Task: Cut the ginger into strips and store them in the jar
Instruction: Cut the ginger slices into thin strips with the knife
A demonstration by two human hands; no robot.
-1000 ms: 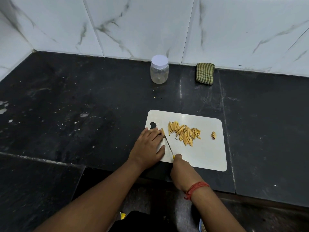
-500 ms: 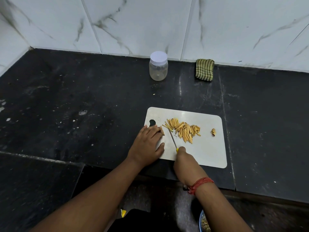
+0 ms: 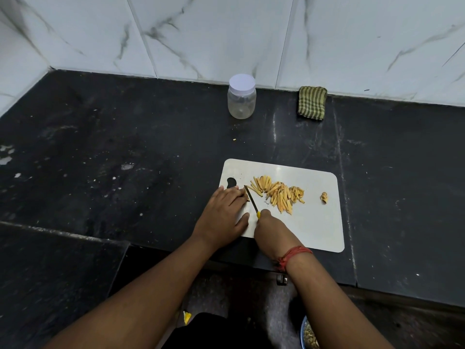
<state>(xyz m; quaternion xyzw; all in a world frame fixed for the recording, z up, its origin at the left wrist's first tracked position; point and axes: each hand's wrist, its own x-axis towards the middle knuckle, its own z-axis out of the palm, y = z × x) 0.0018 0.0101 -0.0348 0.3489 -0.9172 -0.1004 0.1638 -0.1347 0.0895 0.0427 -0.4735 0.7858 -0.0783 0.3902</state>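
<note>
On the dark surface (image 3: 125, 147) a white cutting board (image 3: 314, 222) lies near the front edge. The left hand (image 3: 222, 217) rests flat on the board's left end, fingers together and stretched forward, the grip pressing down on a small piece of ginger (image 3: 246, 195) that barely shows at the fingertips. Just right of those fingertips runs the blade of a knife (image 3: 251, 199), slanting from the piece back toward the right hand (image 3: 273, 234). The right hand's grip is closed around the knife's yellow handle, only a sliver of which shows. Right of the blade, and apart from both hands, lies a heap of cut ginger strips (image 3: 279, 193), with a small ginger scrap (image 3: 324, 197) further right on the board. At the back, near the tiled wall, stands a clear jar (image 3: 241, 102) with its white lid on, and to its right a folded striped cloth (image 3: 312, 103). No writing can be read on anything
</note>
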